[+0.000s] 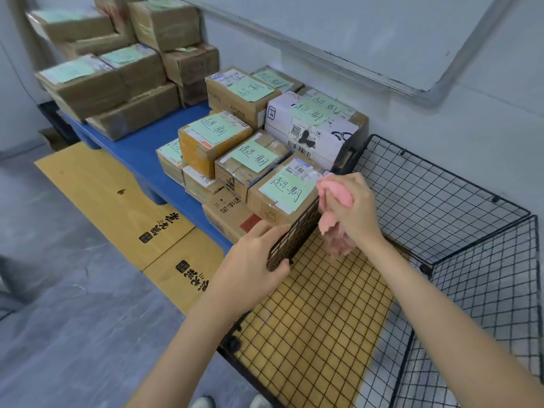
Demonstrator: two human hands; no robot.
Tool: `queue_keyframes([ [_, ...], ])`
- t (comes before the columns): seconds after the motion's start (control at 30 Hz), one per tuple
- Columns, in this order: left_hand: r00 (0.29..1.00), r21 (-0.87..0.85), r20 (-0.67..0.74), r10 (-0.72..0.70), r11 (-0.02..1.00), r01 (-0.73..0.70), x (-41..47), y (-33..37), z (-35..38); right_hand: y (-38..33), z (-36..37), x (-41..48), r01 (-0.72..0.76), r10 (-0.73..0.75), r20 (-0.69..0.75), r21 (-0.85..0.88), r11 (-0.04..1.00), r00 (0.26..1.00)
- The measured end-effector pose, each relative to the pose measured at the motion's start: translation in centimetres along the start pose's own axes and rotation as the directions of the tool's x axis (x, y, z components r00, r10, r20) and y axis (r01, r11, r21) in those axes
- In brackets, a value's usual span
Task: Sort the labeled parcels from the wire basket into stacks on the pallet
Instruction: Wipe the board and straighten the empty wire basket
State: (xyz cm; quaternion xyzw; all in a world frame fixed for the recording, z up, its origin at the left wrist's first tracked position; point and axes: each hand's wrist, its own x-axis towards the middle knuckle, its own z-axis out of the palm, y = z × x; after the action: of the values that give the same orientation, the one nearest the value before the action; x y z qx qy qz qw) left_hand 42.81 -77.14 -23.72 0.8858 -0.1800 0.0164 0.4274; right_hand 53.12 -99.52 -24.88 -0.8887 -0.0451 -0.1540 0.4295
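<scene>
**Wire basket emptied; parcels stacked on pallet**

Task status
- Wire basket (441,201): no parcel shows inside it. Only a cardboard sheet (309,304) shows through the mesh floor, below and between the two sets of fingers.
- Labeled parcels (282,189): all those in view stand in stacks on the blue pallet (138,148). One group, topped with green handwritten labels, sits just beyond the fingers of both hands. A second, taller group (117,69) sits well beyond and to the left of the left fingers.
- Judgement: sorting looks complete or very nearly so, with nothing visible left to lift out. The work in hand appears to be wiping the basket itself.

Fingers
- Left hand (253,257): fingers and thumb are curled round the near end of the basket's side panel (294,231), gripping it.
- Right hand (353,207): fingers are closed on a bunched pink cloth (335,198), held at the far end of that panel, just beside the nearest parcel.
</scene>
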Motion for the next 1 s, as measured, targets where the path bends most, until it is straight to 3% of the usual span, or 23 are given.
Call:
queue_keyframes([
  [0.13,1.0,0.001,0.0,0.005,1.0,-0.005,-0.2,0.0,-0.1,1.5,-0.9,3.3,-0.123,0.126,-0.122,0.032,0.992,0.985],
  [0.6,1.0,-0.004,-0.004,0.013,1.0,-0.013,-0.1,0.1,0.0,4.6,-1.7,8.8,-0.186,0.191,-0.175,0.043,0.982,0.966],
  [0.87,1.0,0.055,0.003,0.002,0.998,-0.002,3.2,1.0,0.1,1.8,-2.6,6.2,-0.147,0.147,-0.004,-0.016,0.989,0.989],
  [1.0,0.999,0.077,0.031,0.02,0.997,-0.023,7.8,2.0,1.7,0.9,-2.2,3.8,-0.072,0.072,0.014,0.013,0.997,0.997],
])
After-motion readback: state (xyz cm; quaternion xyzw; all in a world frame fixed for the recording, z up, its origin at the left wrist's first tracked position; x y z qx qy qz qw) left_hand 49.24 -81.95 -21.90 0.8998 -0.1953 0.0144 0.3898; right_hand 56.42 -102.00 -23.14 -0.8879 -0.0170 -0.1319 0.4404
